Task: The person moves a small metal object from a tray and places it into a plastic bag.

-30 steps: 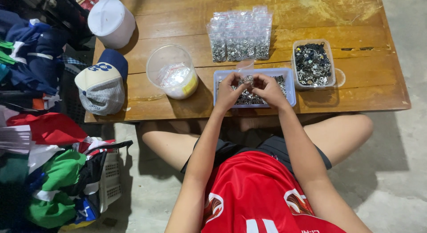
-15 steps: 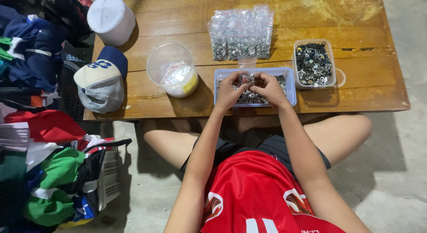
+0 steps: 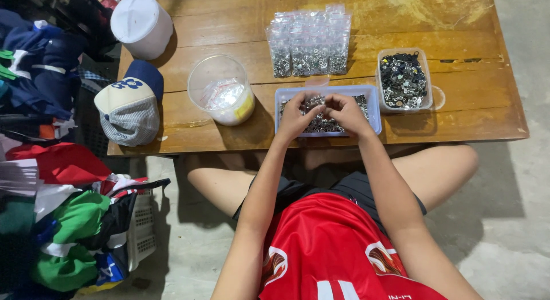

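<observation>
Your blue tray (image 3: pixel 373 114) of small silvery metal parts sits at the near table (image 3: pixel 458 25) edge, still well filled; a row of packed clear bags (image 3: pixel 309 45) lies beyond it. Your left hand (image 3: pixel 298 114) and right hand (image 3: pixel 346 112) meet over it, fingertips pinched together; what they pinch I cannot tell.
</observation>
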